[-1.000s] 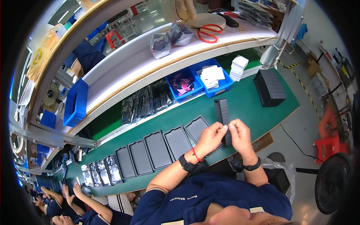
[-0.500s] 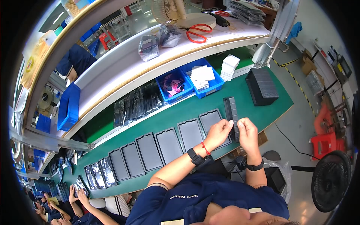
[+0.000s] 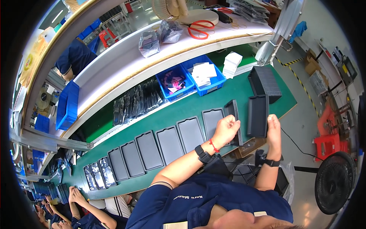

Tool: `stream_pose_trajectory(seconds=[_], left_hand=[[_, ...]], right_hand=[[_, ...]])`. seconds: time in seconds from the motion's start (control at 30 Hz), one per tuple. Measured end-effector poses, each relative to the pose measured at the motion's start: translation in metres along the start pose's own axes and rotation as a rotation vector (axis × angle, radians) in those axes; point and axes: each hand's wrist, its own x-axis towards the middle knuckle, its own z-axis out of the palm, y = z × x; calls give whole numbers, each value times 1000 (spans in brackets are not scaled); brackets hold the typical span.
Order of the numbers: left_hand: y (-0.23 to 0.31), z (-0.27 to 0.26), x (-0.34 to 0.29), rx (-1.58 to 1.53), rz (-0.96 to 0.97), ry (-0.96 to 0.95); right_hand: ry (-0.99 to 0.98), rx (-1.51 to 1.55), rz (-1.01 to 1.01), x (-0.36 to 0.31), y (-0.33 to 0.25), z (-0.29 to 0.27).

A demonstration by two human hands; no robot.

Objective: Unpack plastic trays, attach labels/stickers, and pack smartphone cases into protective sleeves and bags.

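My left hand (image 3: 225,130) is closed on the edge of a shallow black plastic tray (image 3: 231,108), which is tilted up on its side above the table. Gripped along its right edge by my right hand (image 3: 273,129), another black tray (image 3: 257,116) is turned so that its hollow side shows; whether more trays are nested behind it I cannot tell. Beside the left hand, partly covered by it, lies a grey-black tray (image 3: 213,118) on the green table. It ends a row of similar trays, among them one further left (image 3: 190,134).
A stack of black trays (image 3: 264,84) stands on the table (image 3: 236,89) at the right. Blue bins (image 3: 206,89) hold white cards and pink-and-dark pieces. Three trays at the row's left hold shiny packets (image 3: 107,171). A co-worker's hands (image 3: 74,194) are at lower left; a black fan (image 3: 335,183) stands right.
The trays held together between my hands have come apart. My right hand has moved right with one turned hollow side into view; my left keeps the other.
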Motion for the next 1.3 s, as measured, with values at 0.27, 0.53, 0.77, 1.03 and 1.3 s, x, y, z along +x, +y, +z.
stream_pose_trajectory(seconds=[0.27, 0.53, 0.77, 1.03, 1.3], left_hand=[[16, 5, -6, 1150, 80, -268], [27, -42, -18, 1288, 33, -242], [52, -76, -43, 1030, 220, -152], [103, -139, -125, 993, 320, -27], [102, -197, -198, 824, 144, 289]], right_hand=[[-176, -159, 229, 43, 33, -22], [-68, -1028, -293, 50, 44, 29], [-337, -823, -666, 22, -73, 163], [-812, -1454, -411, 120, -58, 370], [-605, -1440, -207, 107, -57, 391]])
